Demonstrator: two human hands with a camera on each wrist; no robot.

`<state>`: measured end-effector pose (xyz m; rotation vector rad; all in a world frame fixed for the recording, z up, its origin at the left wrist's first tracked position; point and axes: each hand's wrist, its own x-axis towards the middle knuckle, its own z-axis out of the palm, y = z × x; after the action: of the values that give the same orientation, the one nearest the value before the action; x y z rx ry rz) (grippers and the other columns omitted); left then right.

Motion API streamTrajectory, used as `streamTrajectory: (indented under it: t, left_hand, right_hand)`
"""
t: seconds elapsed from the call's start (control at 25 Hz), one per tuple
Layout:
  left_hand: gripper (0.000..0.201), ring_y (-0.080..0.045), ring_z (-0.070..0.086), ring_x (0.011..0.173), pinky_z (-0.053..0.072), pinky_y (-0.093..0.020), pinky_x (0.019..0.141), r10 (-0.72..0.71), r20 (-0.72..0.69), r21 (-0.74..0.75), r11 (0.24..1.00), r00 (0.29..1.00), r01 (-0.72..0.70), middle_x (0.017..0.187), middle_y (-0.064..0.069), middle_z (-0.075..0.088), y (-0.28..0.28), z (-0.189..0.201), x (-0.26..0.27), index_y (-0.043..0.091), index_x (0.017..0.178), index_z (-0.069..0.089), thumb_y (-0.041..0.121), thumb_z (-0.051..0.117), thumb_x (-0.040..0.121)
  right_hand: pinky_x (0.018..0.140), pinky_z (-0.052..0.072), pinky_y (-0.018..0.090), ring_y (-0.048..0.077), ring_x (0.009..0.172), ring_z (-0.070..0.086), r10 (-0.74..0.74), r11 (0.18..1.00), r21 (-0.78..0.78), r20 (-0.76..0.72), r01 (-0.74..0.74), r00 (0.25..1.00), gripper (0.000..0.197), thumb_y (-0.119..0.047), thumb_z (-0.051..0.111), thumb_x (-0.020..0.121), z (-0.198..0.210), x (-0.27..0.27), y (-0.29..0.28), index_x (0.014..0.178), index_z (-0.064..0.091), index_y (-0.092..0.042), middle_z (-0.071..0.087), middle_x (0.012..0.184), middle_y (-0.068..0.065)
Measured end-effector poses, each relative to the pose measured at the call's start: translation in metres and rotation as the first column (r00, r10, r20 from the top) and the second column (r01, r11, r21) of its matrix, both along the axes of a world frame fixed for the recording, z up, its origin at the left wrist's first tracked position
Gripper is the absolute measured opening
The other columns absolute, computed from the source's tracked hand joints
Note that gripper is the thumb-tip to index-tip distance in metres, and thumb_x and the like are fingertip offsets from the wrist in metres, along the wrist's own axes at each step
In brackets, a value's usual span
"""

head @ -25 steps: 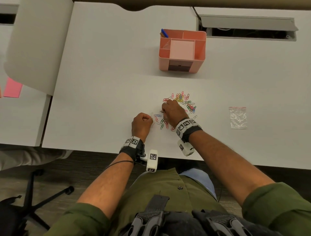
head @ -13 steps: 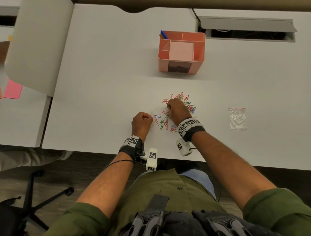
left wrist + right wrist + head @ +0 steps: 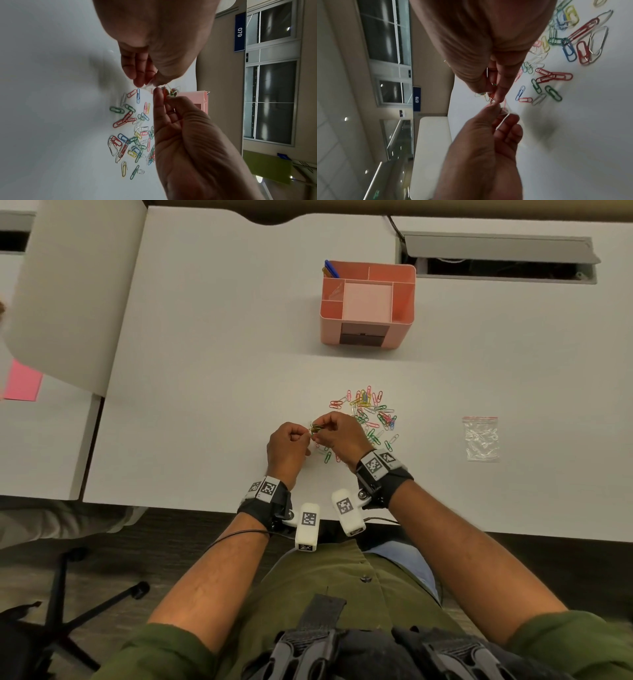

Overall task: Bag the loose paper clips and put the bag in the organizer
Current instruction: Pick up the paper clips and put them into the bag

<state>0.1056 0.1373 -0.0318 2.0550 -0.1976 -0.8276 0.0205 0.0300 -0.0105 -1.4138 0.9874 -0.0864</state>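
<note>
Filling is under way: the left hand (image 3: pixel 287 445) pinches a small clear bag (image 3: pixel 148 86) while the right hand (image 3: pixel 342 434), touching it, pinches a few clips (image 3: pixel 315 427) at its mouth, the loose paper clips (image 3: pixel 371 416) just right, the organizer (image 3: pixel 368 302) farther back; next they must drop inside

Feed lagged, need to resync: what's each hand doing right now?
Left hand: pinching a small clear bag at its mouth.
Right hand: pinching a few paper clips at the bag's opening.
</note>
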Motion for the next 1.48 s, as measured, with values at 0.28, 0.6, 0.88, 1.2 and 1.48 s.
streamTrajectory:
  t: [0.28,0.6,0.88,1.2,1.48]
  left_hand:
    - [0.008,-0.015,0.067,0.063,0.060,-0.035,0.069,0.034,-0.010,-0.052,0.998,0.999,-0.035,0.083,-0.003,0.071,0.008,0.007,-0.001,0.016,0.093,0.069,0.011,0.064,0.095]
    - [0.008,-0.014,0.068,0.064,0.060,-0.030,0.065,0.021,0.007,-0.064,0.998,1.000,-0.020,0.082,-0.001,0.072,0.011,0.011,-0.009,0.015,0.094,0.070,0.009,0.064,0.095]
    - [0.015,-0.022,0.071,0.071,0.064,-0.039,0.071,-0.029,0.086,-0.045,0.998,0.996,0.033,0.081,-0.004,0.073,0.008,0.014,-0.012,0.022,0.088,0.067,0.009,0.066,0.094]
    - [0.015,-0.027,0.073,0.072,0.065,-0.046,0.074,-0.016,0.053,-0.056,0.998,0.998,0.019,0.078,-0.004,0.071,0.008,0.016,-0.013,0.020,0.086,0.066,0.007,0.066,0.093]
    - [0.011,-0.023,0.073,0.070,0.065,-0.037,0.070,0.008,0.013,-0.096,0.995,1.000,-0.007,0.088,-0.013,0.072,0.008,0.016,-0.011,0.015,0.090,0.067,0.006,0.064,0.095]
  right_hand:
    - [0.073,0.057,0.029,0.018,0.084,0.069,0.274,0.889,-0.332,-0.169,-0.317,0.947,0.019,-0.010,0.063,0.089,0.005,-0.001,0.002,0.103,0.076,-0.013,0.075,0.095,0.003]
    - [0.071,0.057,0.028,0.018,0.081,0.071,0.286,0.862,-0.352,-0.256,-0.364,0.924,0.019,-0.008,0.065,0.088,0.007,-0.001,-0.003,0.102,0.077,-0.009,0.076,0.095,0.006]
    - [0.089,0.058,0.054,0.028,0.087,0.074,0.072,0.997,0.035,-0.088,-0.070,0.994,0.015,-0.012,0.074,0.075,0.010,-0.008,-0.002,0.087,0.080,-0.017,0.077,0.086,0.011]
    - [0.083,0.061,0.046,0.024,0.081,0.076,0.108,0.989,-0.094,-0.104,-0.118,0.989,0.011,-0.008,0.075,0.080,0.010,-0.009,0.000,0.089,0.080,-0.011,0.077,0.080,0.008]
    - [0.075,0.064,0.037,0.024,0.078,0.076,0.018,1.000,0.002,-0.100,-0.018,0.995,0.016,-0.014,0.064,0.086,0.010,-0.007,0.006,0.084,0.079,-0.007,0.077,0.082,0.010]
